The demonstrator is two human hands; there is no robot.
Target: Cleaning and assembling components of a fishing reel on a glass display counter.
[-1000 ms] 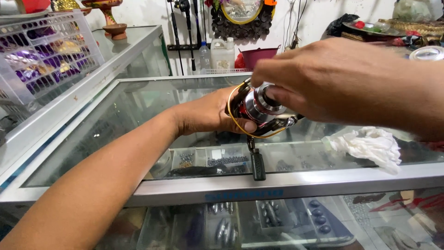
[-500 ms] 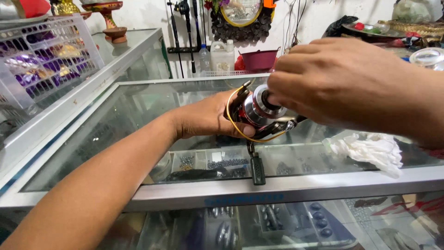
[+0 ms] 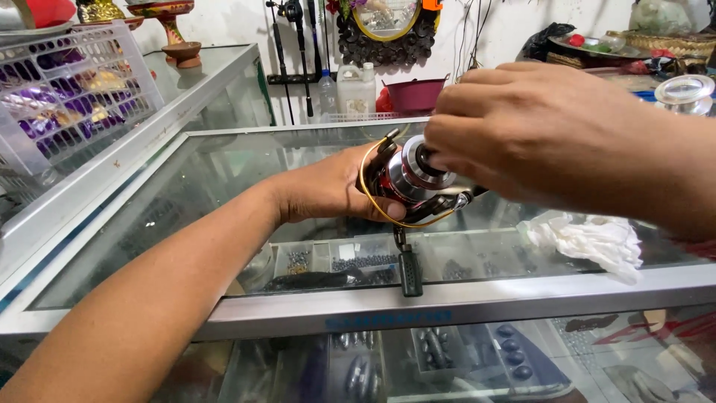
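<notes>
- Step in hand, as I read it: working the front knob of a fishing reel (image 3: 414, 183), likely turning or seating it on the spool.
- Left hand (image 3: 335, 186) wrapped closed round the reel body from the left, holding it just above the glass counter (image 3: 224, 172).
- Right hand (image 3: 537, 130) comes in from the right, fingers pinched closed on the knob at the spool's front.
- Reel sits between both hands, mid-scene; gold bail wire loops round it, black handle (image 3: 409, 270) hangs down toward the near counter edge.
- Next move probably calls for a steady left grip while the right fingers twist; a slip could drop the reel onto the glass.
- White crumpled cloth (image 3: 593, 242) lies on the counter, right of the reel, not touched.
</notes>
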